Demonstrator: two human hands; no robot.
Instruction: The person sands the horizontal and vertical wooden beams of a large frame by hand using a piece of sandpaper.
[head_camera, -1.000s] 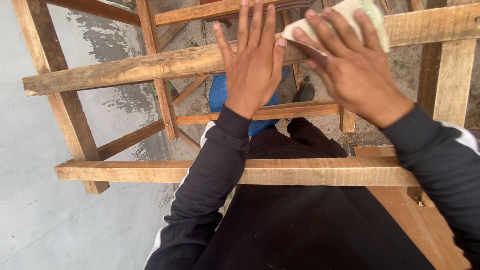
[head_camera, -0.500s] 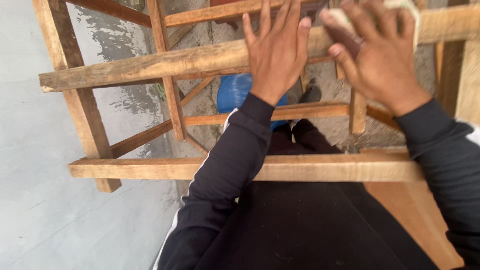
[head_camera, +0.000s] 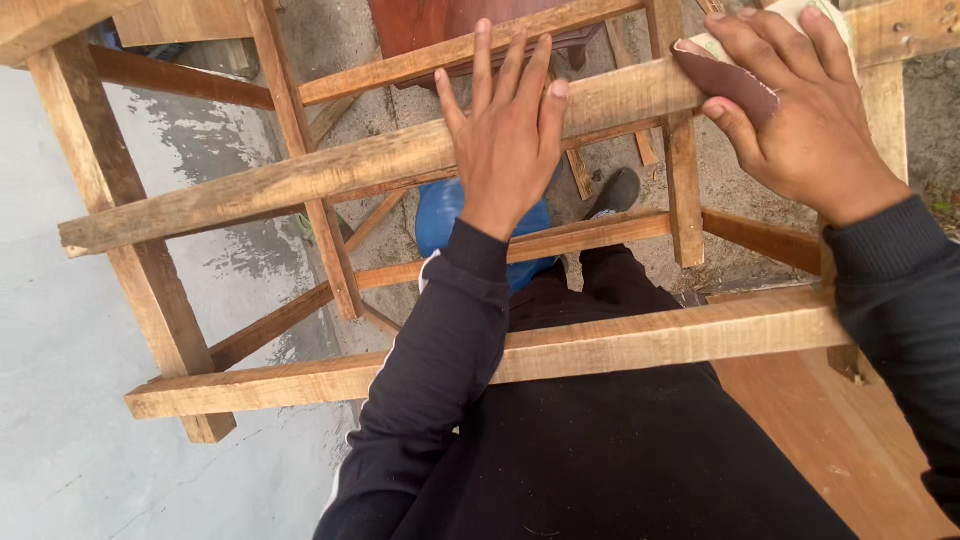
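While gripped: sandpaper (head_camera: 735, 80) under right hand (head_camera: 800, 120) (fingertips)

There is one view, from a camera worn on the person's head, looking steeply down along the chest and both dark sleeves. It sits close: the left hand (head_camera: 507, 130) and right hand (head_camera: 800, 110) fill the upper half, and the wooden frame (head_camera: 300, 185) runs across from edge to edge, cut off at the top and right. Between the frame's rails the view reaches the grey concrete floor (head_camera: 60, 330) below. No second view overlaps it.
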